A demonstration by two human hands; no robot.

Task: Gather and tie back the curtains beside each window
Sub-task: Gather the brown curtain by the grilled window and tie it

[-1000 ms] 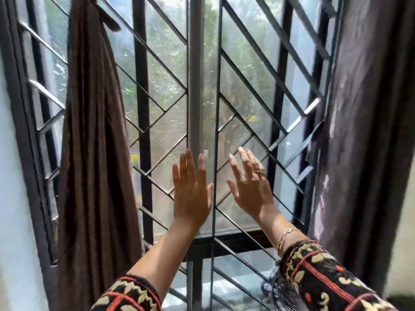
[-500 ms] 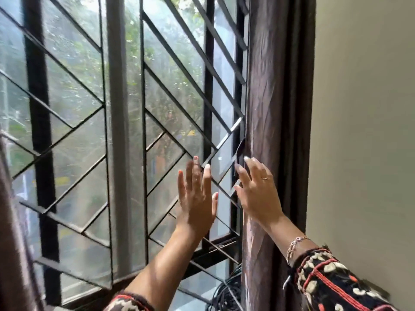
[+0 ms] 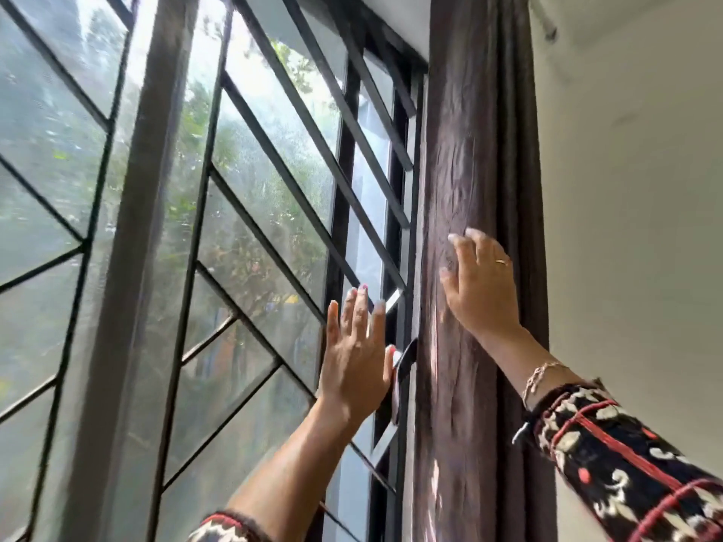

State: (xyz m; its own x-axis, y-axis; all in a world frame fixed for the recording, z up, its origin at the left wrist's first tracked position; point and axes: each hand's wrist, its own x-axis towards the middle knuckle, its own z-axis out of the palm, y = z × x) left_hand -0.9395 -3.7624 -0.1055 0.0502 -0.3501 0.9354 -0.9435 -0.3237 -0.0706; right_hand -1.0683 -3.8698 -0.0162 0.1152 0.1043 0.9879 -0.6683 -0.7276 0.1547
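A dark brown curtain [image 3: 465, 158] hangs in loose vertical folds at the right side of the window, between the frame and the wall. My right hand [image 3: 479, 285] lies flat against its front, fingers spread and pointing up, holding nothing. My left hand [image 3: 358, 356] is raised just left of the curtain's edge, in front of the window grille, fingers straight and apart. Whether it touches the curtain I cannot tell. The left curtain is out of view.
A black metal grille [image 3: 274, 166] with diagonal bars covers the window, with a mesh screen and a grey upright post [image 3: 129, 267]. A plain cream wall [image 3: 633, 228] stands right of the curtain.
The view has swung right and upward, so the left curtain is gone from sight. Both hands have moved right; my right hand went from the grille onto the right curtain.
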